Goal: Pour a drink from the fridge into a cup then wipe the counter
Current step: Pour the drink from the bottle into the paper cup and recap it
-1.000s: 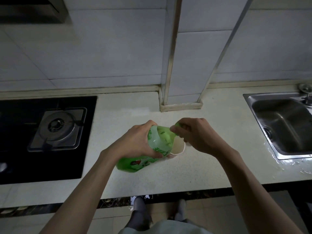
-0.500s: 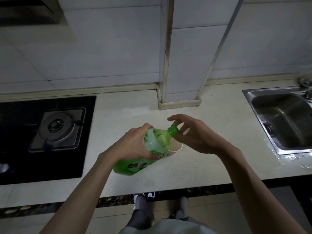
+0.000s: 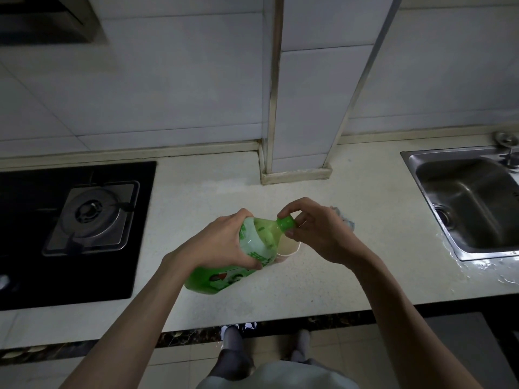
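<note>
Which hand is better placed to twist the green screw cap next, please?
The right hand: it pinches the green screw cap, while the left hand grips the tilted green plastic bottle by the white cup.

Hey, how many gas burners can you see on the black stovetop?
1. The round metal gas burner sits on the black glass stovetop, left of the pale counter. The stovetop runs past the picture's left edge, so another may be hidden.
</note>
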`<state>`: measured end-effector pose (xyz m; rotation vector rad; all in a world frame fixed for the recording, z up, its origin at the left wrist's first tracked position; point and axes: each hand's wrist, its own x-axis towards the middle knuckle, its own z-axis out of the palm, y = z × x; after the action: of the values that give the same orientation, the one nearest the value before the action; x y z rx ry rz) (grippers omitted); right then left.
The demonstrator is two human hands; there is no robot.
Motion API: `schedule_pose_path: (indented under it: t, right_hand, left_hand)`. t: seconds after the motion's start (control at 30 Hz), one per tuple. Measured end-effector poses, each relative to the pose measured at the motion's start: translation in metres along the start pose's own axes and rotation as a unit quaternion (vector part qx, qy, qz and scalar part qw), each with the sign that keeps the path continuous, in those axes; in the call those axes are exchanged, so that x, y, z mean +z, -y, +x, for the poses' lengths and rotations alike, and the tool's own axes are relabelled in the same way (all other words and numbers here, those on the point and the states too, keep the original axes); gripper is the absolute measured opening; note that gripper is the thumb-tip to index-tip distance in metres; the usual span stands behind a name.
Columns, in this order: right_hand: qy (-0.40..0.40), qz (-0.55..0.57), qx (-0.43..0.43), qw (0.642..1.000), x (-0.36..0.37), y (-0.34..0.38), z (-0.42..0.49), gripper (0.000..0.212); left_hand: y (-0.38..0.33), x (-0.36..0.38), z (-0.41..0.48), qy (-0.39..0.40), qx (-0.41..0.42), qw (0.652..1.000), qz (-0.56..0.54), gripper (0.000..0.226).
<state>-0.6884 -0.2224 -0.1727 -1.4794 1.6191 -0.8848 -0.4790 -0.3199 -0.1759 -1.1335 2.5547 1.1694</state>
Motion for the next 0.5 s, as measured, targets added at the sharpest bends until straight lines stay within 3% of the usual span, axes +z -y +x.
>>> schedule_pose_path:
  t: [0.17, 0.5]
  right_hand:
    - [-0.012, 0.061, -0.016, 0.998, 0.003, -0.013, 0.002, 0.020]
    - [-0.018, 0.060, -0.013, 0.998, 0.003, -0.032, 0.003, 0.031]
  left_hand:
    - [-0.001, -0.001, 0.003, 0.017, -0.002, 1.000, 0.007, 0.074]
    - [-0.001, -0.004, 0.011, 0.056, -0.032, 0.996, 0.062, 0.075]
